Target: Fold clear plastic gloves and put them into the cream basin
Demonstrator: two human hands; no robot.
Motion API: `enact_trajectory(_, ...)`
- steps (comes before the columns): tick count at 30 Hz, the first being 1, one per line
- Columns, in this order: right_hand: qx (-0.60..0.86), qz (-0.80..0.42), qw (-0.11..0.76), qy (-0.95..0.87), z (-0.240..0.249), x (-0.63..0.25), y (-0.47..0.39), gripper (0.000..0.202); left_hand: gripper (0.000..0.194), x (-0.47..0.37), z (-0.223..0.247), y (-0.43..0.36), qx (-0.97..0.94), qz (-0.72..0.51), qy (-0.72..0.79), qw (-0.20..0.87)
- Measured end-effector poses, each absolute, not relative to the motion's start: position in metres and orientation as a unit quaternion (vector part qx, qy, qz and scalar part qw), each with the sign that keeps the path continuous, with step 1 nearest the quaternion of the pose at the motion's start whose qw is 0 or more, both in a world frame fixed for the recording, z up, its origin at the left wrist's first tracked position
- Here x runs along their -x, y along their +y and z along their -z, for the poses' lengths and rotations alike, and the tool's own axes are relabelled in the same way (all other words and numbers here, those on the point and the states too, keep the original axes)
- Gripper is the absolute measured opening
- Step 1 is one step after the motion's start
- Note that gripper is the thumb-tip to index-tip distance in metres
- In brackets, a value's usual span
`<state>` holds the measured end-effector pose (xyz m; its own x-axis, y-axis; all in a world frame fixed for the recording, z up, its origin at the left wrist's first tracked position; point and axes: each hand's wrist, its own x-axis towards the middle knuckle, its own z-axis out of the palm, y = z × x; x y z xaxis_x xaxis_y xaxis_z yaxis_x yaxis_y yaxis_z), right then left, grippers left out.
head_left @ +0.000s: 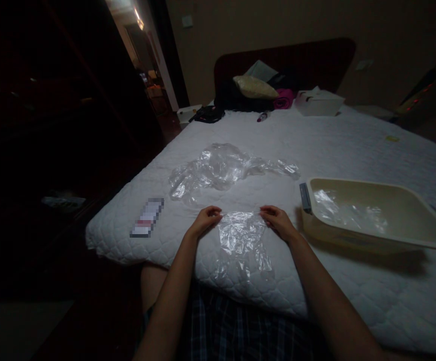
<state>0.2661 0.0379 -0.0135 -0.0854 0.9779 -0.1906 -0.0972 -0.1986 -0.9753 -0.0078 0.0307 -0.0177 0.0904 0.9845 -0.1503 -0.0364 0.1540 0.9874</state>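
A crinkled clear plastic bag [242, 238] lies spread on the white quilted bed [356, 301] at the near edge. My left hand [207, 219] pinches its far left corner, and my right hand [276, 220] pinches its far right corner. The bag's top edge runs between both hands, and its lower part hangs toward my lap in loose strips. Beyond my hands lies a larger heap of clear plastic [221, 168], stretching to the right. A cream plastic basin [387, 200] with grey handles stands to the right, with more clear plastic [353, 213] inside.
Left of my hands lies a phone [147, 218]. At the bed's far end are a white box [319, 103], a cushion [255, 87], a pink roll [283, 99], a small bottle [263, 117] and a dark bag [209, 114]. A yellow item [392, 139] lies far right.
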Motion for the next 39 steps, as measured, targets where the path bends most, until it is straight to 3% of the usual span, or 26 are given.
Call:
enact_trajectory(18,0.494,-0.552,0.518,-0.427,0.018,-0.27,0.031,0.035,0.036,0.016,0.007,0.008,-0.39,-0.521,0.515,0.557)
enact_trajectory(24,0.546,-0.561,0.409,-0.469,0.015,-0.279,0.014,0.04,0.033,0.027,-0.001,-0.012,-0.409,-0.404,0.539,0.615)
enact_trajectory(31,0.511,-0.619,0.268,-0.533,0.003,-0.287,0.008,0.042,0.033,0.032,-0.007,-0.009,-0.45,-0.304,0.535,0.647)
enact_trajectory(39,0.525,-0.619,0.247,-0.529,0.004,-0.282,0.009,0.036,0.036,0.034,0.005,-0.007,-0.44,-0.31,0.522,0.662)
